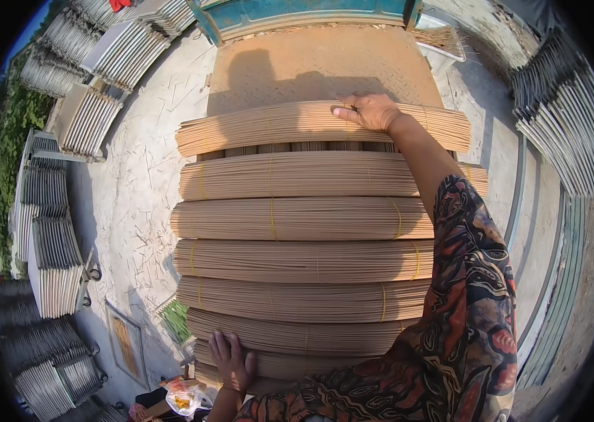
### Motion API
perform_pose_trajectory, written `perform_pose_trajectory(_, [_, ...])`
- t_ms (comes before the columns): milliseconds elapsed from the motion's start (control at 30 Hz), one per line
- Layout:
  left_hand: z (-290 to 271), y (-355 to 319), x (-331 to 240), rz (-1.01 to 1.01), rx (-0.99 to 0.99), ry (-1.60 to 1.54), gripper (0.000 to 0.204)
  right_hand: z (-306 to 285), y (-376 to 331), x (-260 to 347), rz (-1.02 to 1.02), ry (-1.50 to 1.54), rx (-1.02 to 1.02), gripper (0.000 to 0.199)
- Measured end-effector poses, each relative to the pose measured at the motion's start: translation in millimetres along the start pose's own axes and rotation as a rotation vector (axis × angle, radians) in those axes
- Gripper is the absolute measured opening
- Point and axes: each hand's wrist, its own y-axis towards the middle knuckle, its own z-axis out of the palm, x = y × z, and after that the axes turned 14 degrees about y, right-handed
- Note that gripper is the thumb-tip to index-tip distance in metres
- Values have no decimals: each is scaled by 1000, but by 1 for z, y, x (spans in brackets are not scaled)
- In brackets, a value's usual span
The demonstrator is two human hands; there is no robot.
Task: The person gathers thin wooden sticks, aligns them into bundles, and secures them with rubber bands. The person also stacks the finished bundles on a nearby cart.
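Observation:
Long bundles of thin brown sticks (304,218), tied with thin yellow bands, lie side by side across a stack in front of me. My right hand (373,112) reaches over to the farthest bundle (276,126) and rests on its top, thumb pointing left; some of its fingers are partly hidden. A gap separates that bundle from the following one, and a lower layer of sticks shows in it. Close to me, my left hand (232,362) lies with fingers spread on the left ends of the nearest bundles (297,366). Neither hand grips anything that I can see.
Beyond the stack lies a rusty metal plate (353,60) with a teal metal panel (311,13) behind it. Stacked racks (58,260) line the left side, others (567,126) the right. A white bin (441,46) stands far right. Stick scraps litter the pale floor (135,190).

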Motion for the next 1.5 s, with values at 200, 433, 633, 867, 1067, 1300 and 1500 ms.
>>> perform_pose_trajectory(200, [1, -3, 1, -12, 12, 9, 64, 10, 0, -3, -27, -17, -58, 68])
perform_pose_trajectory(433, [0, 4, 4, 4, -16, 29, 61, 9, -6, 1, -20, -80, -122, 66])
perform_pose_trajectory(633, [4, 0, 0, -14, -43, 36, 60, 52, -96, 84, -150, -74, -203, 61])
perform_pose_trajectory(867, [1, 2, 0, -25, -15, 45, 59, 58, -109, 62, -277, 25, 0, 73])
perform_pose_trajectory(1067, [4, 2, 0, -13, -44, 46, 59, 58, -91, 50, -433, -166, -147, 69])
perform_pose_trajectory(1300, [5, 4, -1, -23, -48, 24, 59, 61, -82, 47, -436, -298, -231, 49])
perform_pose_trajectory(1500, [4, -3, 1, -23, -43, 33, 58, 56, -75, 54, -324, -271, -146, 58])
